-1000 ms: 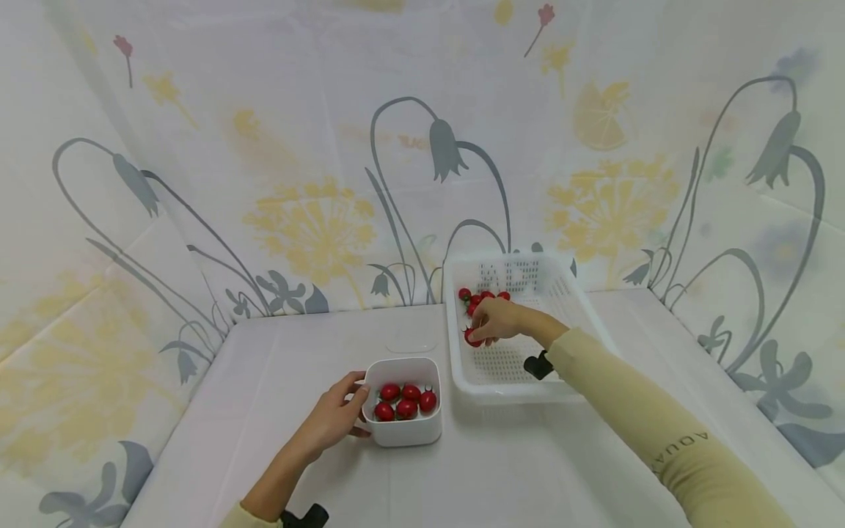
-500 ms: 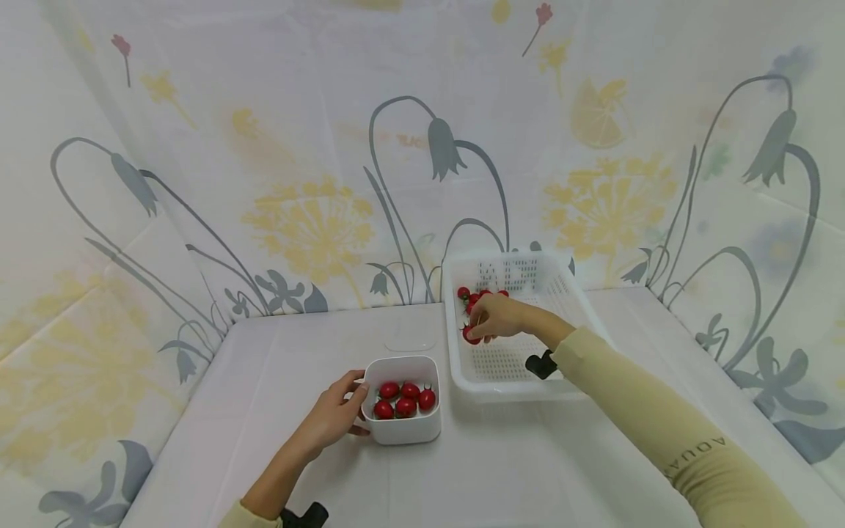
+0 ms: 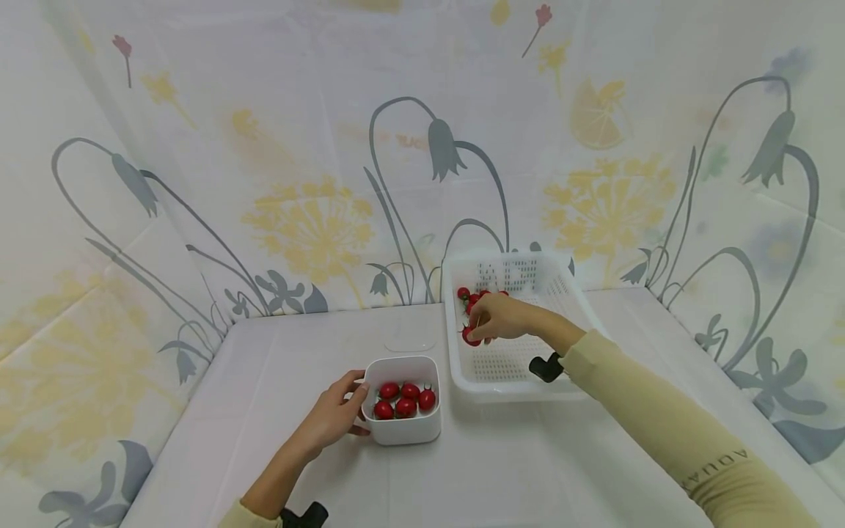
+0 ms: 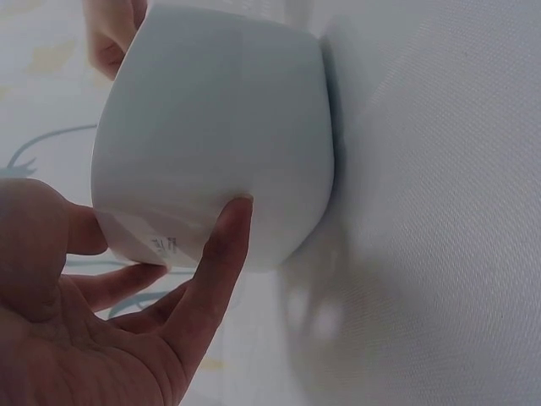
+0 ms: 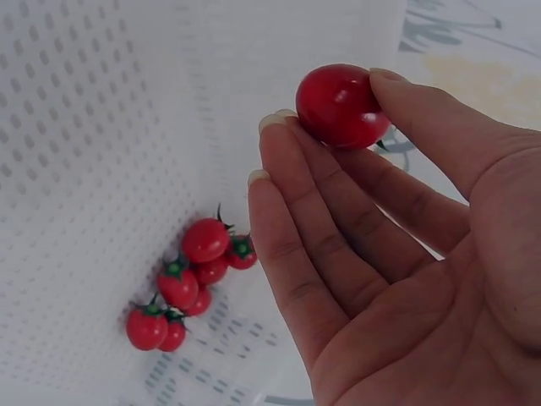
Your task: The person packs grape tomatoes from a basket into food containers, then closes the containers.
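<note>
The left hand (image 3: 330, 414) holds the left side of a small white square container (image 3: 407, 433), its thumb by the rim and fingertips against the outer wall (image 4: 245, 135). Several red cherry tomatoes (image 3: 405, 407) lie inside. Over a white perforated basket (image 3: 462, 378), the right hand (image 3: 505, 317) pinches one cherry tomato (image 5: 338, 106) between thumb and fingers, its other fingers extended. Several more cherry tomatoes (image 5: 205, 241), with green stems, are clustered along one side of the basket; in the head view the right hand partly hides them.
The basket stands to the right of the container on a white-covered table (image 3: 277, 367), against a flower-patterned backdrop (image 3: 310, 147). The basket's raised walls surround the right hand's area. A black wrist camera (image 3: 546, 368) sits below the right wrist.
The right hand stays over the basket with the cherry tomato pinched, while its forearm shifts slightly right and down. The left hand and the container hold their place.
</note>
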Motion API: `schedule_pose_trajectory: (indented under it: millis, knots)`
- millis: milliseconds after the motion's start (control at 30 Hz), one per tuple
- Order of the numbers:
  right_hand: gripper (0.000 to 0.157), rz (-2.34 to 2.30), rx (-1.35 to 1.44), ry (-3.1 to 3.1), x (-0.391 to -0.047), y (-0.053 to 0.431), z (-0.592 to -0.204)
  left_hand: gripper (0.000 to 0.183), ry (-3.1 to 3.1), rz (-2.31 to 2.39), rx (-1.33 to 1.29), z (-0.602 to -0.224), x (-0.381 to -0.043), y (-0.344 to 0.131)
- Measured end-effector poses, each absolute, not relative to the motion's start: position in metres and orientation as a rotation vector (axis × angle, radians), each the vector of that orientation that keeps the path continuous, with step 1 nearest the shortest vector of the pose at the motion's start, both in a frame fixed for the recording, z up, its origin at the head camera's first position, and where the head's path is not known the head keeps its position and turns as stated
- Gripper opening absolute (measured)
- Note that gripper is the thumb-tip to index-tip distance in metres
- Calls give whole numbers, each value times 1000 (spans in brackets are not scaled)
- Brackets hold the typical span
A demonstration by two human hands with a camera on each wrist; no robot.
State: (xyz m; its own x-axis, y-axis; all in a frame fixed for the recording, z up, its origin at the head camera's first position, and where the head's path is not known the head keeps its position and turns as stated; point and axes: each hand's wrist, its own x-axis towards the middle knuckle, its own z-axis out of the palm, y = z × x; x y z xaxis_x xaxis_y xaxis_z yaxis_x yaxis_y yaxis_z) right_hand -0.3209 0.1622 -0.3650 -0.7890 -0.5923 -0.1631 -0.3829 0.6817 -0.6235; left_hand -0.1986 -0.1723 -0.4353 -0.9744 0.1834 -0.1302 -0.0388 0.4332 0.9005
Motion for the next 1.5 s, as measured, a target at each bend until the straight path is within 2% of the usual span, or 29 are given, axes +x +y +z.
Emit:
schedule_pose_trajectory:
  millis: [533, 1500]
  knots:
    - [12, -874, -841, 2509, -302, 155, -352, 41, 2457, 1581, 132, -437, -198, -173]
    - [13, -959, -1023, 2383, -260, 117, -348, 41, 2437, 1596, 158, -438, -200, -173]
